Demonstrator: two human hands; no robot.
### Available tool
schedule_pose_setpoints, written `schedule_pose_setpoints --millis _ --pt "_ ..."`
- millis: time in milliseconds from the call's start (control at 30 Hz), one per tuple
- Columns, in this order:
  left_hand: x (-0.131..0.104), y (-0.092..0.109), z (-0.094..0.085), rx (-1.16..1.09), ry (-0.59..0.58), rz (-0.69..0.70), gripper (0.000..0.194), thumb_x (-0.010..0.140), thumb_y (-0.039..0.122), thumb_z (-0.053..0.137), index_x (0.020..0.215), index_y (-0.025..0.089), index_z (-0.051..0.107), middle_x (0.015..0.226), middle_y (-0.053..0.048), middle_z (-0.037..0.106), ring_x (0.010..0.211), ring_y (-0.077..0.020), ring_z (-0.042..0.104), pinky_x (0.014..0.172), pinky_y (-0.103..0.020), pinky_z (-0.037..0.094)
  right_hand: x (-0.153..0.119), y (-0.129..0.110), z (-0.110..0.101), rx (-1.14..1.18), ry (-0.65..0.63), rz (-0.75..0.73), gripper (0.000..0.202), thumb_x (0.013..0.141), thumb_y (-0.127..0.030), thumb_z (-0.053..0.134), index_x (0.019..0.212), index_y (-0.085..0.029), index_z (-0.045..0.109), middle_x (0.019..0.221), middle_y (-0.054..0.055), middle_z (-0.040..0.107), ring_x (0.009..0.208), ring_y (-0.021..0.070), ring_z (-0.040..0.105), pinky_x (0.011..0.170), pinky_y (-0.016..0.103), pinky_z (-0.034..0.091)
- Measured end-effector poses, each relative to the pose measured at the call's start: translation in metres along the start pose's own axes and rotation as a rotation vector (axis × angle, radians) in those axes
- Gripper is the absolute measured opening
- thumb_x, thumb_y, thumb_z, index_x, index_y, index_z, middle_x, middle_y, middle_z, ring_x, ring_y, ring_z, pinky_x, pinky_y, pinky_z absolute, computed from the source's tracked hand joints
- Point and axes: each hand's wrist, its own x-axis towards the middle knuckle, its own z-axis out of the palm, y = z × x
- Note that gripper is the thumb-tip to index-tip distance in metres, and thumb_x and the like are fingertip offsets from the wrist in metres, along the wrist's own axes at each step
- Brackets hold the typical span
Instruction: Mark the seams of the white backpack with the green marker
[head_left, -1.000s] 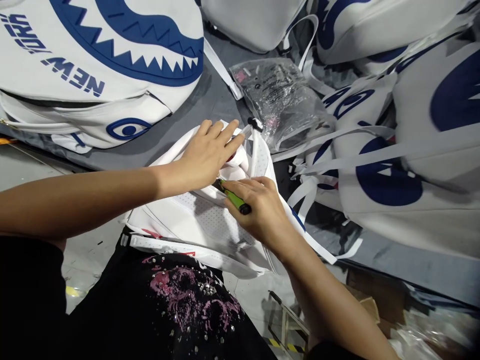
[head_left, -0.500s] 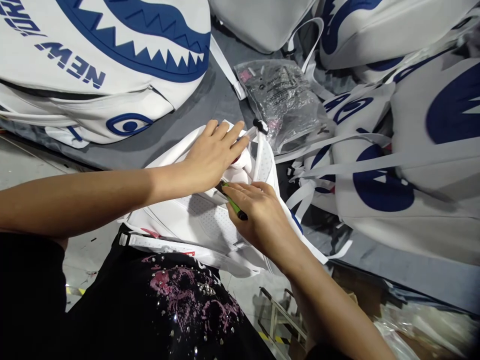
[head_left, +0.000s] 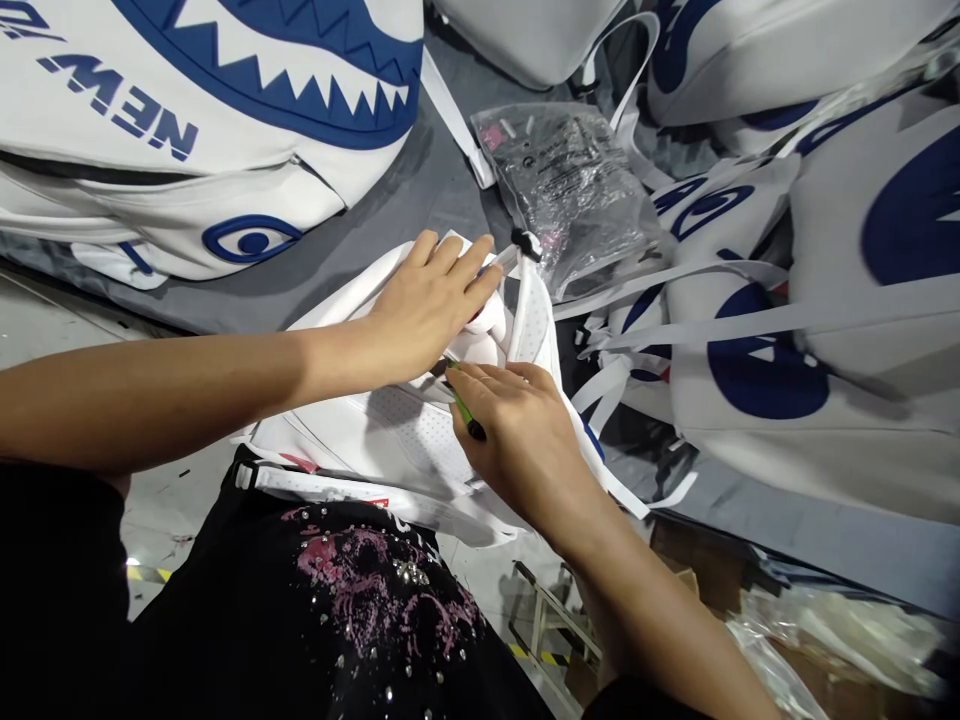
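A white bag with dotted mesh parts lies at the table's edge against my body. My left hand rests palm down on it, its fingers stretched out and slightly apart. To the right, my right hand is closed round a green tool with a black end. The tool's tip points at the bag's white folds beside my left palm; the tip itself is mostly hidden. A black cord stopper sits at the top of the bag's strap.
A large white bag with blue shark teeth lies at the upper left. Clear plastic packaging is behind my hands. More white and blue bags with loose straps crowd the right side. Below, a metal frame stands near the floor.
The view has shifted slightly. My right hand has turned a little, and less of the green tool shows. My left hand keeps its place on the bag.
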Motion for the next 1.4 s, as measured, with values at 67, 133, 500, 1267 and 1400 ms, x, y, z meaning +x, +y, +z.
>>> schedule_pose_setpoints --millis 67,133,500,1267,1400 --pt "0.000 0.000 0.000 -0.004 0.007 0.000 0.084 0.089 0.047 0.062 0.158 0.016 0.025 0.165 -0.014 0.025 0.144 -0.0408 0.031 0.120 -0.054 0.019 0.000 0.001 0.000 0.037 0.004 -0.018 0.026 0.088 -0.008 0.050 0.104 -0.019 0.067 0.104 0.009 0.077 0.099 0.0268 0.071 0.088 0.043 0.047" --pt "0.000 0.000 0.001 -0.005 0.008 0.001 0.086 0.088 0.048 0.063 0.158 0.017 0.023 0.165 -0.015 0.025 0.144 -0.0415 0.031 0.119 -0.054 0.019 0.000 0.002 0.002 0.068 0.030 -0.012 0.029 0.088 -0.007 0.050 0.107 -0.019 0.067 0.109 0.009 0.077 0.102 0.0267 0.071 0.090 0.044 0.047" --pt "0.001 0.000 -0.001 0.080 -0.022 0.002 0.084 0.090 0.048 0.063 0.156 0.012 0.028 0.165 -0.019 0.025 0.143 -0.0410 0.033 0.117 -0.052 0.023 -0.003 0.001 0.009 0.136 0.098 0.040 0.027 0.089 -0.012 0.051 0.109 -0.020 0.067 0.114 0.008 0.077 0.101 0.0272 0.072 0.089 0.048 0.050" --pt "0.000 -0.012 -0.028 0.232 -0.387 -0.241 0.135 0.072 0.038 0.078 0.153 0.031 -0.030 0.166 -0.016 -0.021 0.143 -0.0501 0.022 0.102 -0.057 0.045 0.011 0.004 0.049 0.661 0.397 0.040 0.033 0.093 -0.026 0.053 0.121 -0.019 0.070 0.115 0.007 0.077 0.103 0.0235 0.072 0.088 0.042 0.045" --pt "0.003 -0.010 -0.032 0.281 -0.443 -0.249 0.135 0.072 0.030 0.077 0.154 0.029 -0.030 0.166 -0.020 -0.017 0.145 -0.0494 0.022 0.105 -0.056 0.043 0.013 0.007 0.051 0.710 0.384 0.032 0.034 0.092 -0.026 0.055 0.122 -0.020 0.070 0.111 0.005 0.078 0.098 0.0226 0.073 0.088 0.042 0.044"
